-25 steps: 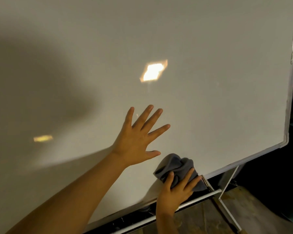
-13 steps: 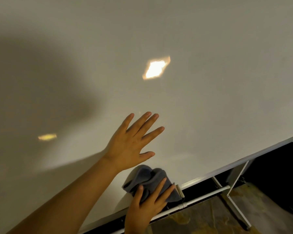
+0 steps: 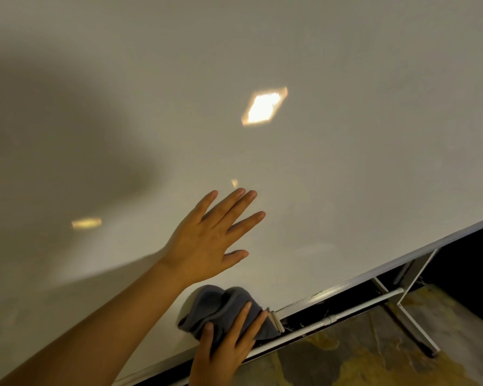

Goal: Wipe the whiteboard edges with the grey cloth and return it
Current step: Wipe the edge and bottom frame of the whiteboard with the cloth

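While your left hand [image 3: 207, 240] lay flat with fingers spread on the whiteboard [image 3: 346, 135], your right hand [image 3: 223, 349] pressed the grey cloth [image 3: 215, 307] onto the board's lower edge [image 3: 374, 271], fingers draped over it, partly curled. The cloth looked soft, light and bunched; it should fold easily, so gather the thick middle fold rather than a loose corner.

Stand legs [image 3: 413, 321] on stained floor [image 3: 346, 363]
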`<action>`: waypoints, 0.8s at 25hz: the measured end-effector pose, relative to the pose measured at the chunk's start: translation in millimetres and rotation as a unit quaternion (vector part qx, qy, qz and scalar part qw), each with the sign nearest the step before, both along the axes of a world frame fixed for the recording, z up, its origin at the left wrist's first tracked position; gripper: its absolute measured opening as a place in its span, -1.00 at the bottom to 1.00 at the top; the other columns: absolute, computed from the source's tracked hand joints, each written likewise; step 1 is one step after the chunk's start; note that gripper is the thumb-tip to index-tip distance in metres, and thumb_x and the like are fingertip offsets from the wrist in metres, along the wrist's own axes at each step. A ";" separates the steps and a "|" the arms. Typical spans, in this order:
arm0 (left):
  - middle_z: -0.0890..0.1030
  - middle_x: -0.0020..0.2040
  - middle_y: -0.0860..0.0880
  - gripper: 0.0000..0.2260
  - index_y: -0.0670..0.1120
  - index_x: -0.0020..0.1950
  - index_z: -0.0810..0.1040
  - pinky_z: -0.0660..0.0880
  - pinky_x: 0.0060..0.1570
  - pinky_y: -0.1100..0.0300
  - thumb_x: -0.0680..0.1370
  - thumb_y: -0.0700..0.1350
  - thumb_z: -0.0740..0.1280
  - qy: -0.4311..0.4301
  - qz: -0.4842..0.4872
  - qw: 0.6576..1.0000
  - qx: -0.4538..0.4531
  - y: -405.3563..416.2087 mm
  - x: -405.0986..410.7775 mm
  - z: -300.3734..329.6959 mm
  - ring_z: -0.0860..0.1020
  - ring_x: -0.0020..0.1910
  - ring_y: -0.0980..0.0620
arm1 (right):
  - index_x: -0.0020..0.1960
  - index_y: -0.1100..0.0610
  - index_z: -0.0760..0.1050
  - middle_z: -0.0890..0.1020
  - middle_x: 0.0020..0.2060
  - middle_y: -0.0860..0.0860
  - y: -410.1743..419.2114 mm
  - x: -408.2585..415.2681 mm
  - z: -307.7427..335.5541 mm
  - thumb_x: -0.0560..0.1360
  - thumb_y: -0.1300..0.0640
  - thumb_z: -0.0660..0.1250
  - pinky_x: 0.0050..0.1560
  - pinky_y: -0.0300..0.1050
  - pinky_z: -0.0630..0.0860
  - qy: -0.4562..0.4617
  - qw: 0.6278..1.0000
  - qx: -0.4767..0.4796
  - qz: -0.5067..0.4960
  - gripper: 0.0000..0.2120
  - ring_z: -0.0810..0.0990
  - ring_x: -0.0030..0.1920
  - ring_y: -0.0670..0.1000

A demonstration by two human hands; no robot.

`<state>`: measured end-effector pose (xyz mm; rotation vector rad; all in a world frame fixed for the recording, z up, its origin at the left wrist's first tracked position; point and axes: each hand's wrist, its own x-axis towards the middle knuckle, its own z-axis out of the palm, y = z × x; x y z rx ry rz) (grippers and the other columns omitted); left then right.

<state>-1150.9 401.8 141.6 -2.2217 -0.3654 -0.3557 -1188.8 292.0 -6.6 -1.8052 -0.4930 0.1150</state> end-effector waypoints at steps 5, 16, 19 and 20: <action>-0.11 0.57 -0.10 -0.35 0.03 0.54 -0.11 -0.14 0.47 -0.04 0.54 0.32 -0.11 -0.003 -0.009 1.000 0.000 8.1 -42.1 0.2 -0.13 0.54 -0.08 | 0.44 -0.12 -0.04 -0.10 0.49 0.02 0.0 22.0 -13.5 0.44 -0.37 -0.01 0.36 0.18 0.15 0.032 0.997 0.065 -0.035 -0.34 -0.01 0.45 0.06; -0.06 0.57 -0.11 -0.35 0.02 0.54 -0.10 -0.04 0.46 -0.09 0.54 0.31 -0.11 0.002 0.003 1.000 -0.007 14.8 -120.9 -9.5 -0.07 0.54 -0.13 | 0.38 -0.26 -0.12 -0.11 0.51 -0.04 16.9 -10.2 10.4 0.40 -0.27 -0.04 0.41 0.31 0.10 0.096 0.989 0.045 -0.105 -0.42 0.02 0.45 0.26; -0.05 0.57 -0.10 -0.37 0.02 0.54 -0.09 -0.01 0.46 -0.08 0.55 0.29 -0.12 0.003 -0.004 1.000 -0.004 17.7 -129.9 -11.4 -0.07 0.54 -0.11 | 0.40 -0.22 -0.11 -0.11 0.50 -0.04 19.1 -39.5 11.2 0.44 -0.21 0.02 0.40 0.23 0.08 0.105 0.988 0.058 -0.093 -0.43 -0.02 0.47 0.22; -0.04 0.57 -0.10 -0.37 0.02 0.54 -0.09 0.00 0.46 -0.07 0.55 0.29 -0.12 0.002 -0.003 1.000 0.002 18.6 -132.4 -11.6 -0.06 0.54 -0.10 | 0.40 -0.20 -0.11 -0.11 0.51 -0.03 20.9 -44.8 11.9 0.47 -0.15 0.06 0.40 0.22 0.08 0.106 0.989 0.058 -0.090 -0.43 -0.04 0.47 0.22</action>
